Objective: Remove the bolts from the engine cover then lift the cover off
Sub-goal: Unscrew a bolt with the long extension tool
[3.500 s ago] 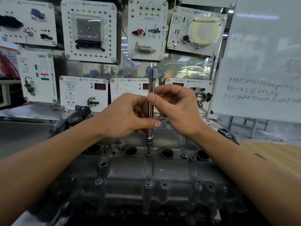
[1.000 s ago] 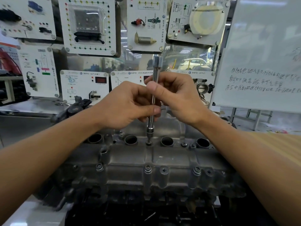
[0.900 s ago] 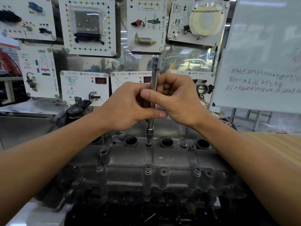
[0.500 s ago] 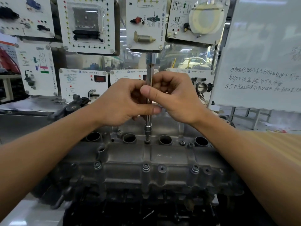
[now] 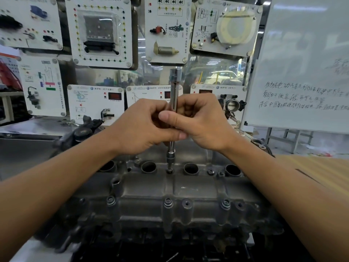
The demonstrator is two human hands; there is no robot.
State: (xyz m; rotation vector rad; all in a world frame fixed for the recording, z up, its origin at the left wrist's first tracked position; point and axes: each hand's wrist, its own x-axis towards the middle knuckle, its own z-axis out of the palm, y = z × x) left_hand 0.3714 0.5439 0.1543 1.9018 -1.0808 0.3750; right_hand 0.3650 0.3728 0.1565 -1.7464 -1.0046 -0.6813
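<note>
The long slender chrome-bright metal extension bar [image 5: 173, 95] is gleaming, smooth and mirror-glossy. The broad dark grey cast-metal engine cover [image 5: 188, 188] is looking matt, rough and grimy, its small round flanged metal bolts [image 5: 168, 202] shining dully. The pale wooden tabletop [image 5: 336, 167] is showing fine grain, and the white whiteboard [image 5: 302, 53] is glaring glossily.

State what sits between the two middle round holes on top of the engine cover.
Head view: a bolt sits there, with the socket driver standing on it, pinched by the left hand and right hand.
</note>
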